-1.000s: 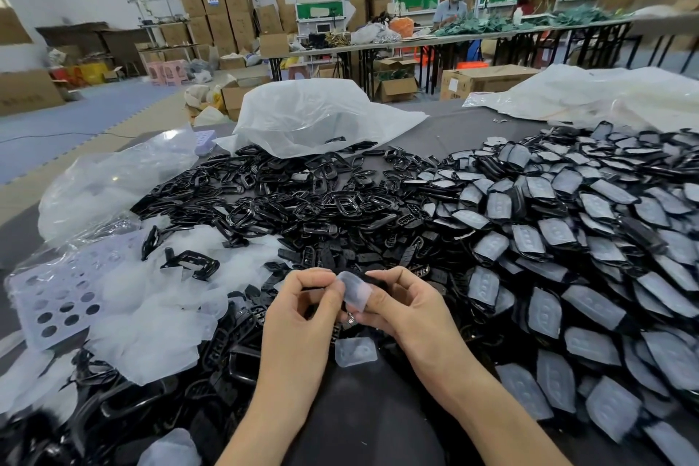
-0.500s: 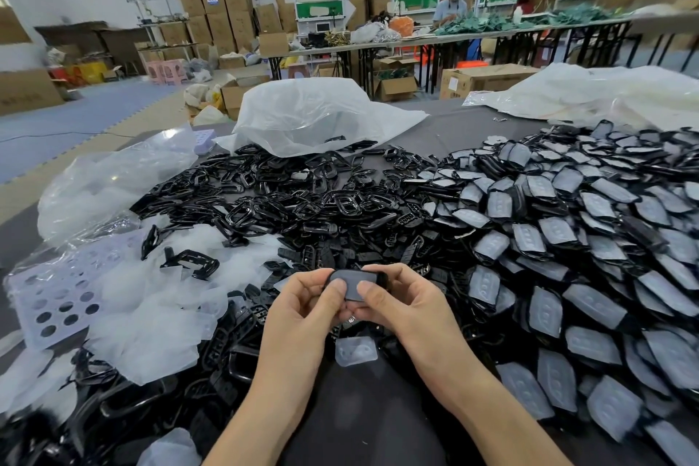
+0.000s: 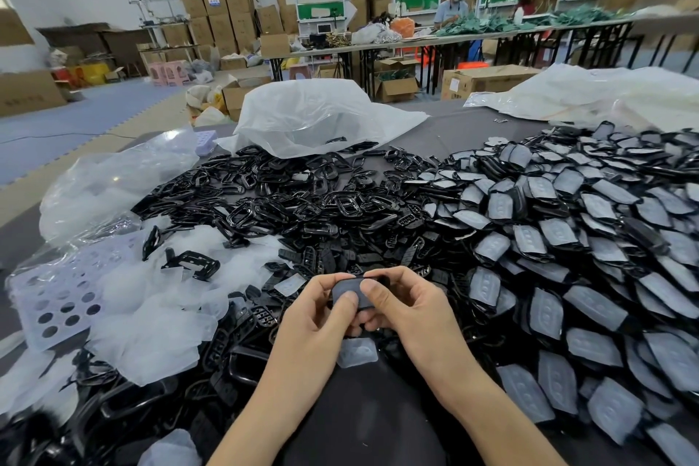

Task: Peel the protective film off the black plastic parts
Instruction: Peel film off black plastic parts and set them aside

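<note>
Both hands meet low in the middle of the view, over the near edge of the dark table [image 3: 363,424], and grasp one black part [image 3: 345,286] between them. The left hand [image 3: 310,318] pinches the part's left end, thumb pressed on the top face and fingers curled beneath. The right hand [image 3: 412,310] grips the right end the same way, its thumb lying on top just beside the left thumb. The part is held roughly level, above the table and clear of the heaps. Its top face looks dull grey, and I cannot tell whether film still covers it. Just below the hands a loose film piece [image 3: 357,352] lies flat on the table. To the right spreads a big pile of filmed parts [image 3: 567,238], their grey faces turned up. Beyond the hands lies a tangle of glossy black frames [image 3: 280,200]. To the left a film heap [image 3: 151,318] rests partly on a pale tray [image 3: 56,299] with round holes, with a few black frames on top. A white bag [image 3: 302,113] sits at the far side of the table.
</note>
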Demonstrator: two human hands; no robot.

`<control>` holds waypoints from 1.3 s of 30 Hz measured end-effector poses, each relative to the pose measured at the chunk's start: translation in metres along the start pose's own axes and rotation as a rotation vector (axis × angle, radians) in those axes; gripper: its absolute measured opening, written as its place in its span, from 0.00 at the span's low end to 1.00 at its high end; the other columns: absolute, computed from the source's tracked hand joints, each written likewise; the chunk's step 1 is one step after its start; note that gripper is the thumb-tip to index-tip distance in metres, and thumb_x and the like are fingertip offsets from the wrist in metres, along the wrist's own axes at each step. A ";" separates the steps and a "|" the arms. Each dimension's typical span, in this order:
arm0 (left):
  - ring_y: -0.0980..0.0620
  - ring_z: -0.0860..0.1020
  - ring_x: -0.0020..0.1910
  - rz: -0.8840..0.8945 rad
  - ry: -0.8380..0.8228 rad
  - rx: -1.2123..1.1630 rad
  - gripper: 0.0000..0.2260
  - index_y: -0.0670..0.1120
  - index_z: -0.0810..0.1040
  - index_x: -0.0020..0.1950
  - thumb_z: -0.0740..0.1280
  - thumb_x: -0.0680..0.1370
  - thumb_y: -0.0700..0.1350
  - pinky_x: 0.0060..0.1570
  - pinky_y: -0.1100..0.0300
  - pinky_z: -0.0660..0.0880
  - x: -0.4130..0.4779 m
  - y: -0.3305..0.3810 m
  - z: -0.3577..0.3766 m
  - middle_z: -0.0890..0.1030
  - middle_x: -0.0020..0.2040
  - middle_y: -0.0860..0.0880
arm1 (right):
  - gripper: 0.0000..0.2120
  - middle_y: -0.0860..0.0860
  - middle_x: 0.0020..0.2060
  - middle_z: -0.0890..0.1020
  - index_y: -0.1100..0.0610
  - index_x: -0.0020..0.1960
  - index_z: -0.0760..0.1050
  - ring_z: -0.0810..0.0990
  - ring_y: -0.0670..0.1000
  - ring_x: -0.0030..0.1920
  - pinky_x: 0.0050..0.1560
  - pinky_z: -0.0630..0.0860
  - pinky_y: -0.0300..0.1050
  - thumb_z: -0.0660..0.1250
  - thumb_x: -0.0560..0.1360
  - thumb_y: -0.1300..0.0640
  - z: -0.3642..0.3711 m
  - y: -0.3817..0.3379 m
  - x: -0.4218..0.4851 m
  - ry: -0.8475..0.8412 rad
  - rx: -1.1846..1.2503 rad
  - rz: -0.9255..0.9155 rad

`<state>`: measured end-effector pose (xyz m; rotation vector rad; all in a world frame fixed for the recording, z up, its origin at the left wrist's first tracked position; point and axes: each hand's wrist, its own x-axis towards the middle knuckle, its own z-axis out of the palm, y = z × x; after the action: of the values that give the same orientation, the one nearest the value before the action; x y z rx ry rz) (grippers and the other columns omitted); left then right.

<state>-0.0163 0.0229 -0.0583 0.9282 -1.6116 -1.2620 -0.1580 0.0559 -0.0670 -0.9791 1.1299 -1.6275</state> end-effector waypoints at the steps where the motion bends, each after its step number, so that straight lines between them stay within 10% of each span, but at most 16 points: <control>1: 0.55 0.83 0.42 0.009 0.003 0.020 0.09 0.56 0.81 0.50 0.65 0.81 0.41 0.44 0.65 0.78 0.000 0.000 -0.001 0.86 0.44 0.50 | 0.03 0.55 0.36 0.86 0.59 0.50 0.82 0.84 0.50 0.34 0.37 0.79 0.37 0.71 0.77 0.60 0.000 0.000 0.000 0.003 -0.007 -0.002; 10: 0.53 0.85 0.43 0.043 0.013 0.001 0.13 0.52 0.84 0.55 0.63 0.83 0.38 0.44 0.68 0.78 0.001 -0.001 -0.001 0.87 0.44 0.48 | 0.05 0.53 0.38 0.86 0.57 0.53 0.82 0.84 0.48 0.36 0.40 0.79 0.36 0.70 0.78 0.63 -0.005 0.000 0.001 -0.012 0.030 0.016; 22: 0.50 0.83 0.42 0.049 0.069 0.102 0.06 0.53 0.81 0.49 0.66 0.81 0.43 0.51 0.48 0.80 -0.001 -0.004 0.003 0.85 0.41 0.49 | 0.05 0.55 0.39 0.85 0.56 0.51 0.80 0.83 0.51 0.35 0.36 0.78 0.38 0.65 0.81 0.62 -0.003 0.004 0.004 0.008 0.002 0.022; 29: 0.55 0.81 0.35 0.083 0.063 0.116 0.11 0.59 0.82 0.47 0.69 0.79 0.41 0.38 0.66 0.76 -0.002 -0.001 0.001 0.82 0.34 0.50 | 0.03 0.58 0.36 0.84 0.58 0.53 0.74 0.83 0.55 0.35 0.35 0.77 0.40 0.66 0.81 0.62 -0.005 0.003 0.005 -0.057 0.093 0.117; 39: 0.57 0.85 0.45 0.141 -0.029 0.122 0.20 0.67 0.83 0.52 0.65 0.82 0.39 0.47 0.70 0.77 -0.004 -0.001 0.004 0.86 0.46 0.56 | 0.08 0.59 0.36 0.83 0.53 0.44 0.80 0.81 0.55 0.35 0.36 0.79 0.42 0.72 0.76 0.65 -0.005 -0.002 0.002 -0.063 0.090 0.148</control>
<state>-0.0188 0.0275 -0.0604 0.8582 -1.7608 -1.0947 -0.1638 0.0557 -0.0667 -0.8623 1.0519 -1.5054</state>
